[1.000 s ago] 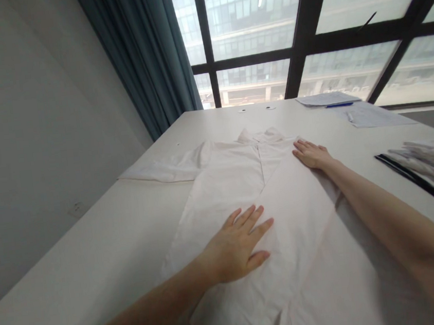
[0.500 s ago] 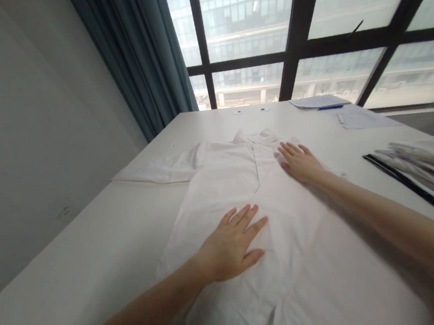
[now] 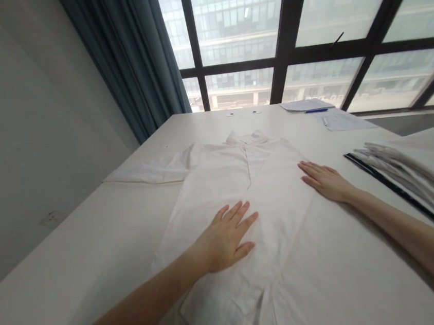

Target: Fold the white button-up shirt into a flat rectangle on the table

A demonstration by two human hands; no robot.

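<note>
A white collared garment point(image 3: 218, 178), like a long shirt or coat, lies spread over the white table with its collar toward the window. One sleeve stretches out to the left. My left hand point(image 3: 225, 239) rests flat on its middle, fingers spread. At the garment's right edge, below the shoulder, my right hand point(image 3: 325, 179) lies with fingers stretched out and fairly close together. Neither hand grips the cloth. Creases run through the lower front near my left forearm. The right sleeve cannot be made out.
On the right of the white table point(image 3: 131, 233) lies a stack of folded white and grey cloth point(image 3: 415, 167) with a black edge. Papers point(image 3: 306, 105) and a blue pen point(image 3: 316, 111) lie at the far right. A blue curtain point(image 3: 131, 52) and windows stand behind.
My right hand has moved from near the collar outward and closer to me, to the garment's right edge. My left hand stays on the middle. The view has shifted slightly right.
</note>
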